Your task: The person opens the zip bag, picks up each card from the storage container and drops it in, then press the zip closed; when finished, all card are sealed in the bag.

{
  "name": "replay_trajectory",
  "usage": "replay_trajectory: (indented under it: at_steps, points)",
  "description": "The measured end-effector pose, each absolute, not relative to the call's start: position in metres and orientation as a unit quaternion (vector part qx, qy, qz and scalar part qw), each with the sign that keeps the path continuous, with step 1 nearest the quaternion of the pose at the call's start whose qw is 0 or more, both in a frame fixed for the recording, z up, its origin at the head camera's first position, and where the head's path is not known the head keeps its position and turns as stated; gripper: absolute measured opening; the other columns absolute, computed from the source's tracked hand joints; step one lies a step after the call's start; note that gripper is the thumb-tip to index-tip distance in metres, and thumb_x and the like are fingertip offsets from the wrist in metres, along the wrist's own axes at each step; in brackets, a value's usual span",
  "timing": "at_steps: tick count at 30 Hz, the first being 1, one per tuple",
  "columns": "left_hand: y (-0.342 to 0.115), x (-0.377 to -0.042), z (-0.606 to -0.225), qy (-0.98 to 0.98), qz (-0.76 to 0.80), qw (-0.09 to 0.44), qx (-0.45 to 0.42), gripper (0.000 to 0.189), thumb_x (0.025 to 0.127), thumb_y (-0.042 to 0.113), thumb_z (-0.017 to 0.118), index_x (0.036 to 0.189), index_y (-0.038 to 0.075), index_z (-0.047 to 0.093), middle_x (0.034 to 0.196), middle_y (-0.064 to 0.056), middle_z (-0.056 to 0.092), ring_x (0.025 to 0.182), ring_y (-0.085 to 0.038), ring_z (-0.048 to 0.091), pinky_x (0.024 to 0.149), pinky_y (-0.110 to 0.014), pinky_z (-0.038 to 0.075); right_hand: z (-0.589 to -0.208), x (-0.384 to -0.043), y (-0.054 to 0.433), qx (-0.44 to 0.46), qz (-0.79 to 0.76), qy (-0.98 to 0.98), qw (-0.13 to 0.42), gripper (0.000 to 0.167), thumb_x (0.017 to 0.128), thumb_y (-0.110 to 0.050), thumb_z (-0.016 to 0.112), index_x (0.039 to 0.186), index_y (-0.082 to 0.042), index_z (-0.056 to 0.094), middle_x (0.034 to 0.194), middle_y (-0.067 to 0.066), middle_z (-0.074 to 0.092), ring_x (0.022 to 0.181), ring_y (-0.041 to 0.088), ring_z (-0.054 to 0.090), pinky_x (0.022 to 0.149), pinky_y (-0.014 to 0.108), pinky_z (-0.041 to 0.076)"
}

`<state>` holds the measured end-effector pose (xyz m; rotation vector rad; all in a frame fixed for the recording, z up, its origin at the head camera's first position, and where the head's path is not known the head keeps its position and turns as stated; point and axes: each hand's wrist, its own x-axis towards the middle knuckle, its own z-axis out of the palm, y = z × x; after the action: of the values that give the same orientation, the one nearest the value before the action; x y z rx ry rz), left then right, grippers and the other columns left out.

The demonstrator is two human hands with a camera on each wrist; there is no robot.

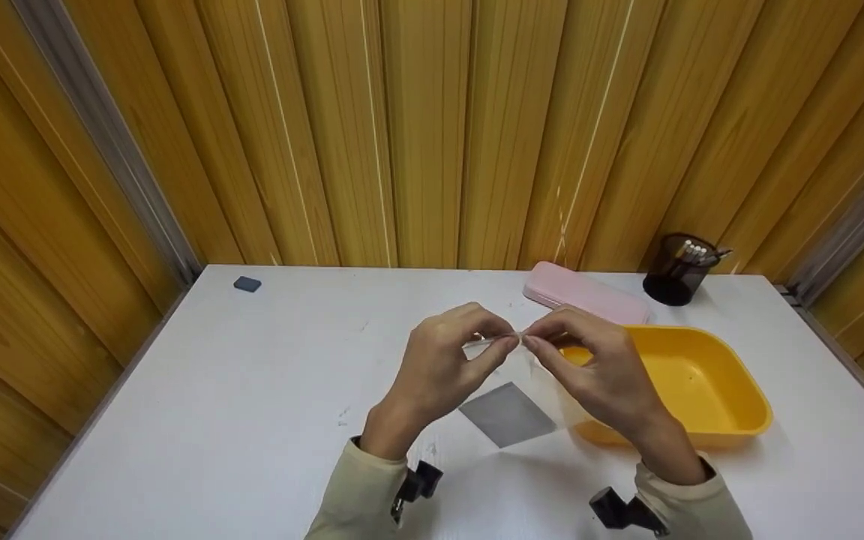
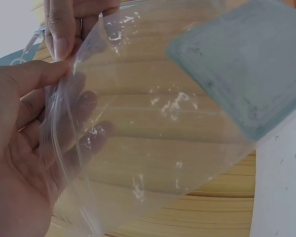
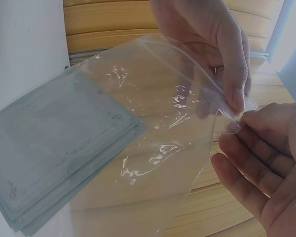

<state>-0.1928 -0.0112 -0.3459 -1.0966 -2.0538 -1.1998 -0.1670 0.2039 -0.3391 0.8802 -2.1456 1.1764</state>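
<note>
A clear zip-lock plastic bag (image 2: pixel 138 123) hangs from both hands above the table, its zip edge uppermost. My left hand (image 1: pixel 436 367) pinches that edge between thumb and fingers. Right beside it, my right hand (image 1: pixel 608 371) pinches the same edge, the fingertips of both nearly meeting. Inside the bag's lower part lies a stack of grey-green cards (image 3: pixel 59 143) with ornate printed borders; from the head view the cards (image 1: pixel 508 415) look like one tilted grey square. Whether the zip is sealed along its whole length cannot be made out.
A yellow plastic basin (image 1: pixel 709 390) stands right of the bag, partly behind the right hand. Behind it are a pink case (image 1: pixel 586 294) and a black mesh pen cup (image 1: pixel 673 274) with pens. A small dark blue block (image 1: pixel 247 284) lies at the white table's far left.
</note>
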Motion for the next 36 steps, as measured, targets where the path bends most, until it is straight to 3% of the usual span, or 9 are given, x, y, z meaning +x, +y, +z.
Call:
replay_trajectory:
  at_steps: [6, 27, 36]
  points:
    - [-0.0140, -0.1931, -0.3453, -0.768, -0.447, 0.239, -0.392, 0.006, 0.095, 0.008, 0.081, 0.098, 0.007, 0.076, 0.092, 0.000, 0.075, 0.086, -0.011, 0.071, 0.076, -0.028, 0.060, -0.3398, -0.1667, 0.2054, 0.314, 0.440, -0.796, 0.273, 0.020, 0.089, 0.010, 0.079, 0.101, -0.006, 0.077, 0.095, -0.003, 0.074, 0.082, 0.014, 0.071, 0.079, 0.021, 0.060]
    - [-0.0148, -0.1943, -0.3500, -0.763, -0.435, 0.247, -0.409, 0.006, 0.097, 0.008, 0.078, 0.096, 0.007, 0.073, 0.092, -0.001, 0.073, 0.086, -0.012, 0.070, 0.076, -0.033, 0.061, -0.3437, -0.1708, 0.2008, 0.317, 0.439, -0.806, 0.240, 0.013, 0.094, 0.002, 0.078, 0.101, -0.008, 0.076, 0.096, -0.007, 0.074, 0.082, 0.012, 0.070, 0.076, 0.027, 0.062]
    - [-0.0148, -0.1938, -0.3469, -0.775, -0.428, 0.231, -0.404, 0.005, 0.097, 0.008, 0.077, 0.096, 0.009, 0.073, 0.091, 0.002, 0.073, 0.085, -0.010, 0.069, 0.074, -0.028, 0.058, -0.3469, -0.1724, 0.2009, 0.348, 0.403, -0.794, 0.295, 0.022, 0.088, 0.013, 0.078, 0.099, -0.006, 0.073, 0.093, -0.003, 0.072, 0.078, 0.014, 0.068, 0.075, 0.019, 0.058]
